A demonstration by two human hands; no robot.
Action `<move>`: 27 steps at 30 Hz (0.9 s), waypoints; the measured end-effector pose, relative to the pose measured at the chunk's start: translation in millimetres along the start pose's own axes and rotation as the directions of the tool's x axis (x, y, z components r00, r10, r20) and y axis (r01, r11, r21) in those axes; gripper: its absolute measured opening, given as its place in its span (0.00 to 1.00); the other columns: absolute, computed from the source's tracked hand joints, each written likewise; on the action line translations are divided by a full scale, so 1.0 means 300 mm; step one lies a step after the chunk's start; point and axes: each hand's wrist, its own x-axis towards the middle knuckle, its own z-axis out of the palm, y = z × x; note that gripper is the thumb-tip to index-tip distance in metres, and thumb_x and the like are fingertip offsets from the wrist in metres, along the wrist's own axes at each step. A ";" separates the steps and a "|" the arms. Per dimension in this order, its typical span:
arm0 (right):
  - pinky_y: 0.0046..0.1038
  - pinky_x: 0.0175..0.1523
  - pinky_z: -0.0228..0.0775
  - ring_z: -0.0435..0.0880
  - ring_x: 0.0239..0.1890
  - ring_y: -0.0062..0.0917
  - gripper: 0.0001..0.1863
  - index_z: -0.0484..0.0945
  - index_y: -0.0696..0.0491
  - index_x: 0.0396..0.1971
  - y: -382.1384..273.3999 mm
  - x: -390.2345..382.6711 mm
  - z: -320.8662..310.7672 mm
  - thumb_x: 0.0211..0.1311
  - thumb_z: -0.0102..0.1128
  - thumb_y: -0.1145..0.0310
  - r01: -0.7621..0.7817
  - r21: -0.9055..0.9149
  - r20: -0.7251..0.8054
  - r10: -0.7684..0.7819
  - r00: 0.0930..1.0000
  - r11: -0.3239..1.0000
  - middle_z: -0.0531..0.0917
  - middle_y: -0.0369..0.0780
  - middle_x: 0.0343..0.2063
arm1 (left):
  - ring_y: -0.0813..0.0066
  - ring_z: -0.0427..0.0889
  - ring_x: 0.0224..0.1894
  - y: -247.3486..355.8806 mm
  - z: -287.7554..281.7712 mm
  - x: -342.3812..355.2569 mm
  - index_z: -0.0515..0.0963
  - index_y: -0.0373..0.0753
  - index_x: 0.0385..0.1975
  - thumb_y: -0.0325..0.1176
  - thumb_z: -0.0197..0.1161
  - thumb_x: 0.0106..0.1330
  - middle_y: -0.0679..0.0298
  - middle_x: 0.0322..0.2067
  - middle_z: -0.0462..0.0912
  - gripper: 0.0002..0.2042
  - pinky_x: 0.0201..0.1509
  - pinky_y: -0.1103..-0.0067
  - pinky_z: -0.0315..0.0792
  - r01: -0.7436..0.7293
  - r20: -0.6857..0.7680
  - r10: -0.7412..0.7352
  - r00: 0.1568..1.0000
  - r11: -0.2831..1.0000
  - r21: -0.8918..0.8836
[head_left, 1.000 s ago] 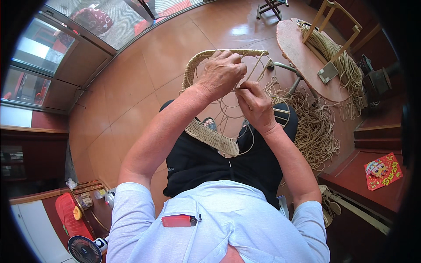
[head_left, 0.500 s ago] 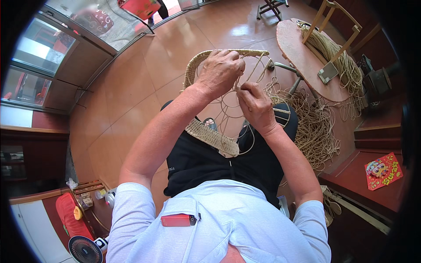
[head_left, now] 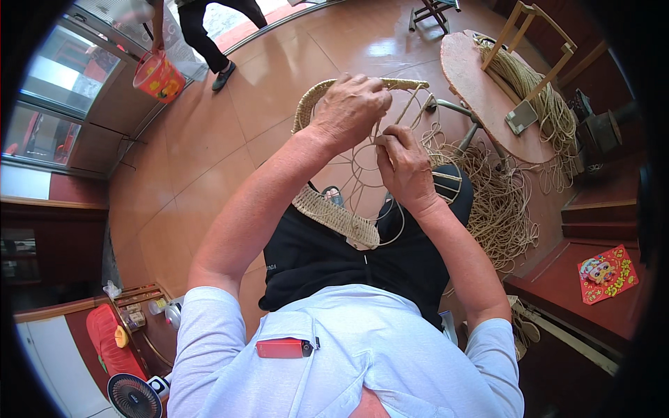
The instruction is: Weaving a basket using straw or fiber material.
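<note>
A wire frame (head_left: 360,182) with loops and rings inside stands above my lap. Pale twisted cord is woven into a broad band (head_left: 339,220) along its near side and wraps the curved far rim. My left hand (head_left: 350,108) is closed over the far rim, its fingertips curled down around cord there. Just to the right and nearer, my right hand (head_left: 406,166) is closed in a pinch on the cord, thumb against bent fingers. A short stretch of cord shows between the two hands. What lies under the left palm is hidden.
Loose cord (head_left: 503,219) lies heaped on the floor at right. Behind it, a round-edged board (head_left: 465,90) carries a cord bundle (head_left: 519,76) and wooden frame. A person (head_left: 209,35) with a red bucket (head_left: 159,78) is by the doorway. A fan (head_left: 134,397) stands lower left.
The person at the doorway has come inside and moved left with the red bucket. My hands have barely shifted, still close together at the frame's far side.
</note>
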 end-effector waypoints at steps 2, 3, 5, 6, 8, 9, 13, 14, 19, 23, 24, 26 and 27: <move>0.43 0.55 0.81 0.87 0.48 0.44 0.06 0.83 0.58 0.45 -0.003 -0.002 0.000 0.71 0.67 0.78 -0.020 -0.002 0.003 0.020 1.000 1.000 0.82 0.44 0.48 | 0.60 0.86 0.54 -0.006 -0.021 -0.015 0.87 0.45 0.45 0.34 0.70 0.76 0.65 0.47 0.87 0.04 0.62 0.62 0.79 0.129 -0.125 -0.128 0.984 0.992 -0.001; 0.44 0.55 0.81 0.87 0.48 0.44 0.06 0.83 0.57 0.45 -0.003 -0.004 -0.002 0.71 0.67 0.78 -0.023 0.000 -0.001 0.023 1.000 1.000 0.82 0.44 0.48 | 0.58 0.86 0.52 -0.004 -0.033 -0.019 0.87 0.45 0.49 0.30 0.71 0.75 0.64 0.44 0.88 0.06 0.58 0.62 0.80 0.136 -0.330 -0.128 0.935 0.991 0.001; 0.44 0.55 0.80 0.86 0.49 0.44 0.06 0.83 0.57 0.45 -0.002 -0.008 -0.006 0.72 0.67 0.78 -0.034 -0.002 -0.009 0.034 0.999 0.999 0.82 0.44 0.48 | 0.59 0.86 0.49 0.029 -0.075 -0.053 0.87 0.45 0.49 0.29 0.72 0.74 0.63 0.42 0.87 0.08 0.54 0.63 0.81 0.210 -0.413 -0.198 0.889 0.978 -0.016; 0.44 0.55 0.80 0.87 0.48 0.44 0.06 0.83 0.57 0.46 -0.004 -0.009 -0.006 0.72 0.67 0.78 -0.036 -0.010 -0.009 0.036 0.999 0.999 0.82 0.44 0.48 | 0.60 0.86 0.47 0.061 -0.093 -0.079 0.87 0.45 0.50 0.28 0.73 0.73 0.62 0.40 0.87 0.09 0.50 0.64 0.81 0.288 -0.492 -0.268 0.828 0.957 -0.037; 0.44 0.55 0.80 0.87 0.48 0.44 0.06 0.83 0.57 0.46 -0.007 -0.013 -0.005 0.72 0.67 0.77 -0.043 -0.019 -0.006 0.042 0.999 0.999 0.82 0.44 0.48 | 0.58 0.88 0.43 0.133 -0.078 -0.140 0.86 0.44 0.57 0.25 0.71 0.75 0.59 0.40 0.88 0.13 0.47 0.65 0.82 0.274 -0.436 -0.322 0.840 0.946 -0.170; 0.44 0.55 0.80 0.87 0.49 0.44 0.06 0.83 0.57 0.46 -0.006 -0.009 0.001 0.72 0.67 0.78 -0.040 -0.004 -0.012 0.040 0.999 0.999 0.82 0.44 0.49 | 0.56 0.90 0.43 0.160 -0.046 -0.169 0.84 0.44 0.62 0.25 0.70 0.75 0.58 0.42 0.89 0.17 0.48 0.65 0.83 0.295 -0.290 -0.415 0.862 0.877 -0.378; 0.43 0.55 0.80 0.87 0.49 0.45 0.07 0.83 0.58 0.47 -0.006 -0.008 0.001 0.71 0.67 0.79 -0.039 0.012 -0.012 0.039 0.999 0.999 0.82 0.44 0.50 | 0.45 0.92 0.47 0.178 0.042 -0.165 0.67 0.44 0.80 0.25 0.66 0.78 0.49 0.49 0.91 0.31 0.52 0.59 0.85 0.365 -0.064 -0.466 0.882 0.763 -0.533; 0.43 0.55 0.80 0.87 0.49 0.45 0.07 0.83 0.58 0.47 -0.007 -0.008 0.001 0.71 0.67 0.79 -0.038 0.010 -0.010 0.038 0.999 0.999 0.82 0.44 0.50 | 0.43 0.92 0.47 0.176 0.057 -0.144 0.64 0.43 0.82 0.26 0.65 0.79 0.47 0.50 0.91 0.32 0.53 0.57 0.85 0.402 -0.050 -0.491 0.870 0.763 -0.507; 0.44 0.57 0.80 0.87 0.51 0.46 0.10 0.83 0.59 0.49 -0.014 -0.007 0.000 0.71 0.67 0.80 -0.027 -0.005 -0.032 0.027 0.999 1.000 0.82 0.46 0.52 | 0.39 0.91 0.44 0.138 0.084 -0.038 0.54 0.33 0.85 0.28 0.64 0.78 0.41 0.44 0.91 0.39 0.52 0.54 0.84 0.522 0.103 -0.533 0.840 0.738 -0.428; 0.44 0.58 0.81 0.86 0.52 0.46 0.10 0.83 0.59 0.50 -0.007 -0.007 -0.004 0.71 0.67 0.81 -0.020 0.005 -0.027 0.020 0.999 1.000 0.82 0.47 0.52 | 0.41 0.91 0.44 0.115 0.105 -0.022 0.53 0.32 0.86 0.31 0.64 0.78 0.42 0.38 0.90 0.40 0.51 0.53 0.83 0.532 0.161 -0.512 0.843 0.753 -0.387; 0.43 0.57 0.81 0.87 0.52 0.46 0.11 0.84 0.60 0.50 -0.007 -0.008 -0.007 0.71 0.67 0.81 -0.019 0.005 -0.025 0.019 0.999 1.000 0.83 0.47 0.52 | 0.42 0.91 0.43 0.114 0.108 -0.026 0.53 0.33 0.86 0.33 0.64 0.78 0.44 0.37 0.90 0.40 0.51 0.53 0.82 0.521 0.162 -0.499 0.851 0.767 -0.376; 0.42 0.57 0.82 0.88 0.52 0.46 0.11 0.85 0.60 0.51 -0.004 -0.011 -0.013 0.70 0.68 0.81 -0.022 0.006 -0.021 0.022 1.000 1.000 0.85 0.47 0.52 | 0.43 0.90 0.42 0.123 0.095 -0.048 0.54 0.34 0.86 0.31 0.64 0.78 0.46 0.37 0.89 0.39 0.50 0.54 0.82 0.467 0.084 -0.468 0.880 0.820 -0.331; 0.41 0.56 0.82 0.88 0.52 0.46 0.11 0.86 0.60 0.50 -0.001 -0.012 -0.016 0.70 0.68 0.81 -0.018 0.017 -0.013 0.018 1.000 1.000 0.85 0.47 0.52 | 0.44 0.90 0.40 0.127 0.078 -0.059 0.55 0.36 0.86 0.30 0.64 0.78 0.48 0.36 0.88 0.39 0.50 0.55 0.82 0.411 0.004 -0.427 0.904 0.868 -0.279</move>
